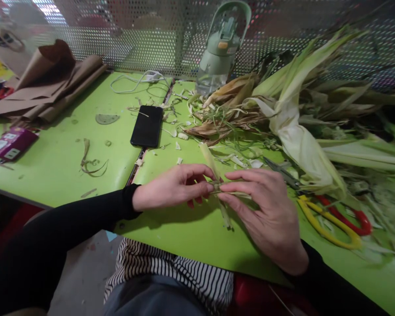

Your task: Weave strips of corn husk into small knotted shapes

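Observation:
Low over the green table's front edge, both hands meet at a small bundle of crossed corn husk strips point(216, 186). My left hand point(181, 186) pinches the crossing point between thumb and fingers. From the other side my right hand point(266, 206) closes its thumb and fingertips on the strips. One pale strip end points up and away, and another hangs down toward me. To the right lie scissors point(329, 221) with one yellow and one red handle, their blades partly under husk pieces. Large corn husks point(299, 136) are heaped behind them.
A black phone point(147, 126) lies across the table seam, with husk scraps around it. Behind stand a green-lidded water bottle point(215, 57) and a perforated metal screen point(145, 35). Brown paper point(52, 87), a purple box point(11, 144) and a white cable point(128, 81) are at left.

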`<state>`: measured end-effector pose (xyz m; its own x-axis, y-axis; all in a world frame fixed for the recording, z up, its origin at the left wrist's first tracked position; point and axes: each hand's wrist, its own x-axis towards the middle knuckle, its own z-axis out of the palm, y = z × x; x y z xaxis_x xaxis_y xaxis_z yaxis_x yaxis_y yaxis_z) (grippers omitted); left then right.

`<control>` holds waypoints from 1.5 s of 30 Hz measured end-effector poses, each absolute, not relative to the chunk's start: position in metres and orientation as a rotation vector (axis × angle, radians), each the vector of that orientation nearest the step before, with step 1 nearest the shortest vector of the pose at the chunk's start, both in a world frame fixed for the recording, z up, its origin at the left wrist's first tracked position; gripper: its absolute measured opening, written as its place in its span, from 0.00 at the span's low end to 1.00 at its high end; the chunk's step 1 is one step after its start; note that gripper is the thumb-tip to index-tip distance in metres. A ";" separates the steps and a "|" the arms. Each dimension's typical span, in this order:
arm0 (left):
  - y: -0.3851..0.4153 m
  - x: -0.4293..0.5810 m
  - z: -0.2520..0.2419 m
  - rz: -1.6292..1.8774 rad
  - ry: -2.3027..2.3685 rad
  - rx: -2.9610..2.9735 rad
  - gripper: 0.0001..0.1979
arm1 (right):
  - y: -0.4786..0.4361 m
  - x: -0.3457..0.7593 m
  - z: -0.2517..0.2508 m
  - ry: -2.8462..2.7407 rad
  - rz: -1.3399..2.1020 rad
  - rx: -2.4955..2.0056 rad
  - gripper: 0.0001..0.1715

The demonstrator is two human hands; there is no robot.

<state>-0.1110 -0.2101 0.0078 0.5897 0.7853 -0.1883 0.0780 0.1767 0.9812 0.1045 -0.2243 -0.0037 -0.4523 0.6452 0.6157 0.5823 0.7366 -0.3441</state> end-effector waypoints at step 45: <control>-0.210 -0.109 0.002 0.645 0.657 0.940 0.11 | -0.225 0.109 -0.001 -2.326 -0.042 -0.784 0.02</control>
<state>-0.1090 -0.2102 0.0016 0.6340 0.7410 -0.2210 -0.2076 0.4384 0.8745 0.1090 -0.2250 -0.0006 -0.5923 0.5260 0.6104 0.5477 0.8184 -0.1738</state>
